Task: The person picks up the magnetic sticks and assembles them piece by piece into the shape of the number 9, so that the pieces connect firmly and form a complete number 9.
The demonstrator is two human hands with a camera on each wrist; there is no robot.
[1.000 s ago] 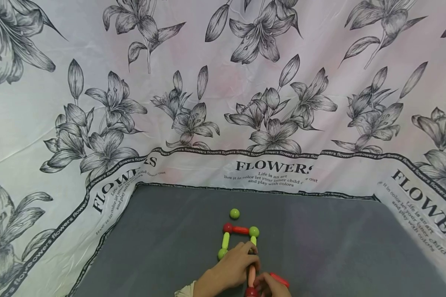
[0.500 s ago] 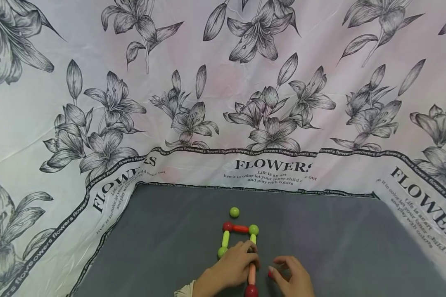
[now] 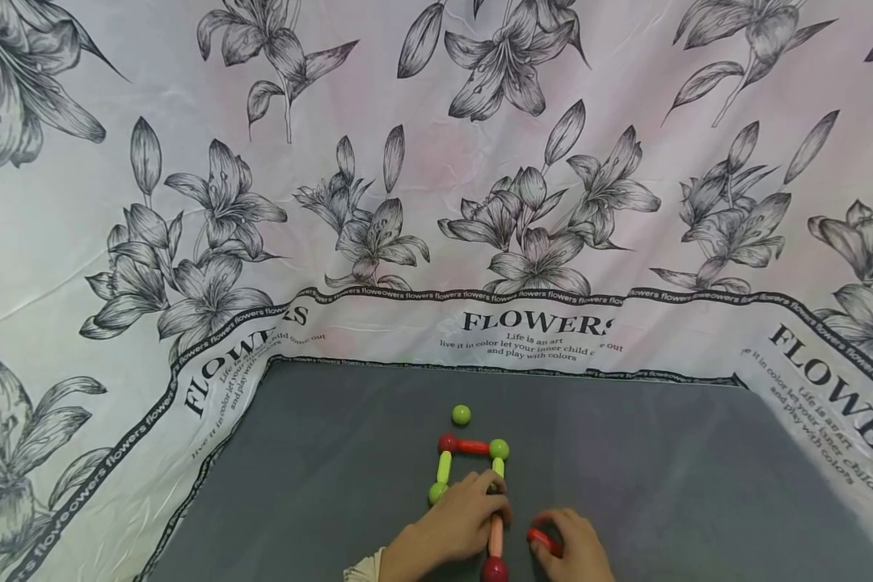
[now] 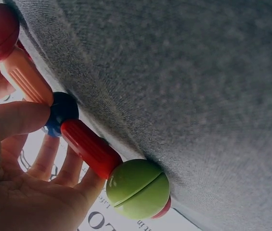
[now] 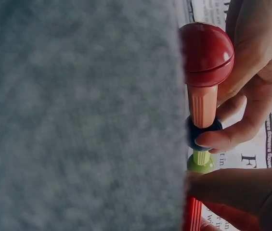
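My left hand [image 3: 466,513] pinches a dark blue ball [image 4: 63,113], hidden under it in the head view, at a corner of a ball-and-stick frame. From this ball an orange rod [image 3: 496,535] runs toward me to a dark red ball [image 3: 494,570]. A red rod [image 4: 90,147] leads from the blue ball to a green ball [image 4: 138,187]. The far side of the frame shows another red rod [image 3: 473,446] between a red ball [image 3: 448,442] and a green ball [image 3: 499,448]. To the right, my right hand [image 3: 578,546] pinches a loose red rod [image 3: 546,540] between thumb and fingers.
A single green ball [image 3: 461,415] lies behind the frame on the grey tabletop [image 3: 320,453]. White flower-printed cloth [image 3: 378,331] rises along the back and sides of the table.
My right hand has left the dark red ball's side and moved right to the loose red rod, which it now pinches. The left hand has stayed at the same corner.
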